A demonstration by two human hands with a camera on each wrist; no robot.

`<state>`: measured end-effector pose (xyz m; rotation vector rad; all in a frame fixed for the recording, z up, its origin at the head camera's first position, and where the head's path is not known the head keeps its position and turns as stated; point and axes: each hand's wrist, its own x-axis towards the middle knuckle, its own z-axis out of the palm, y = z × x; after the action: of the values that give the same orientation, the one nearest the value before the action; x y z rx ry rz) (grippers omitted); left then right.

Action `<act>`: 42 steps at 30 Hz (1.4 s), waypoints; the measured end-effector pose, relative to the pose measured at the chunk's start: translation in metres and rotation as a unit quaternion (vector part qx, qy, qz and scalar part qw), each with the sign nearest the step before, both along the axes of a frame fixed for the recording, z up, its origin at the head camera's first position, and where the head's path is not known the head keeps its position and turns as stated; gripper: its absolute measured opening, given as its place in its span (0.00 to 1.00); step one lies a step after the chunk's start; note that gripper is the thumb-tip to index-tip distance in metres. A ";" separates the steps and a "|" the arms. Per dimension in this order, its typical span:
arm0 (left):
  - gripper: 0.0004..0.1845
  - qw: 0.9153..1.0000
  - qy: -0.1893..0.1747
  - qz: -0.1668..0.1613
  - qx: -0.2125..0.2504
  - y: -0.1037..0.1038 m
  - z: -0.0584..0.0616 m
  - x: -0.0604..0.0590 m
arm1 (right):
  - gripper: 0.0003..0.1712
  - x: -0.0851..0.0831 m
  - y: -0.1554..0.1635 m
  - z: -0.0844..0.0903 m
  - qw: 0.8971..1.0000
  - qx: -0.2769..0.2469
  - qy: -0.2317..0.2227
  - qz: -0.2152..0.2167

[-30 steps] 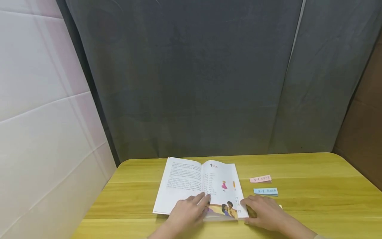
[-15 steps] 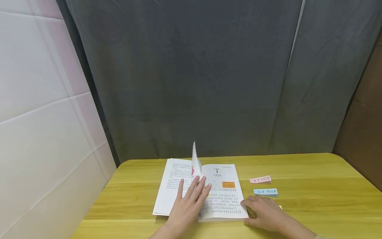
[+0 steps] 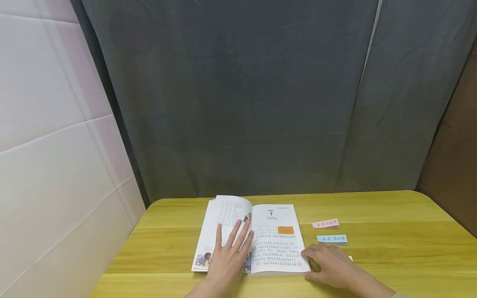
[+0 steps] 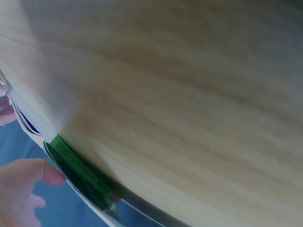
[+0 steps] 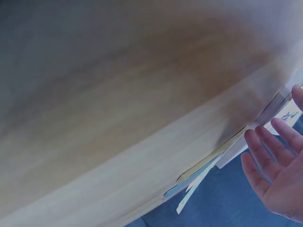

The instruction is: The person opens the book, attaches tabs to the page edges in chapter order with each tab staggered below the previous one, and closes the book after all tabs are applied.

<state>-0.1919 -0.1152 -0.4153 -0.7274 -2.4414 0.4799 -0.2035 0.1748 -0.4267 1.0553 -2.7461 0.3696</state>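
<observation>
The left hand (image 3: pixel 228 258) lies flat, fingers spread, on the left page of the open book (image 3: pixel 275 244). The right hand (image 3: pixel 329 265) rests relaxed at the book's near right corner, near a blue note (image 3: pixel 332 239).

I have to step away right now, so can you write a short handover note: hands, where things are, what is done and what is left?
Left hand: flat, fingers spread, pressing the left page of the open white illustrated book.
Right hand: resting at the book's lower right corner; its fingers look loosely curled, its grip unclear.
Book lies open on the yellow wooden table. Pink paper slip and blue paper slip lie to its right, untouched.
Done: book opened, page flat. Left: both slips probably remain to be placed.
</observation>
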 end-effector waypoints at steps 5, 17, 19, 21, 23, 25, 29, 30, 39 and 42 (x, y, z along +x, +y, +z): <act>0.37 0.998 -0.043 0.033 -0.016 -0.003 -0.003 0.002 | 0.25 0.000 0.000 0.000 1.000 -0.003 -0.001 0.001; 0.26 0.967 -0.223 0.081 0.088 -0.013 -0.002 0.007 | 0.26 -0.002 -0.002 0.000 1.000 0.005 -0.001 -0.002; 0.25 0.963 -0.236 0.083 0.098 -0.015 -0.002 0.006 | 0.26 -0.003 -0.003 0.001 1.000 0.005 -0.006 -0.007; 0.24 0.959 -0.248 0.085 0.112 -0.017 -0.002 0.005 | 0.27 -0.005 -0.004 0.003 1.000 0.005 -0.015 -0.014; 0.21 0.955 -0.254 0.083 0.126 -0.019 -0.002 0.003 | 0.27 -0.007 -0.005 0.005 1.000 0.004 -0.020 -0.023; 0.14 0.952 -0.259 0.081 0.140 -0.022 -0.002 0.001 | 0.25 -0.011 -0.007 0.008 0.999 0.003 -0.023 -0.033; 0.06 0.950 -0.263 0.082 0.146 -0.029 -0.001 0.000 | 0.21 -0.018 -0.011 0.015 0.999 0.002 -0.020 -0.044; 0.07 0.950 -0.264 0.084 0.146 -0.031 -0.001 0.000 | 0.20 -0.021 -0.013 0.017 0.999 0.000 -0.020 -0.045; 0.10 0.949 -0.268 0.098 0.131 -0.042 0.001 0.001 | 0.11 -0.053 -0.050 0.029 0.999 -0.012 0.006 -0.043; 0.10 0.952 -0.262 0.094 0.130 -0.043 0.001 0.002 | 0.11 -0.064 -0.067 0.028 0.999 -0.016 0.011 -0.040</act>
<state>-0.1899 -0.1585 -0.4139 -0.5604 -3.0121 0.0189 -0.2674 0.1078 -0.3991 0.9334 -2.7426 0.3864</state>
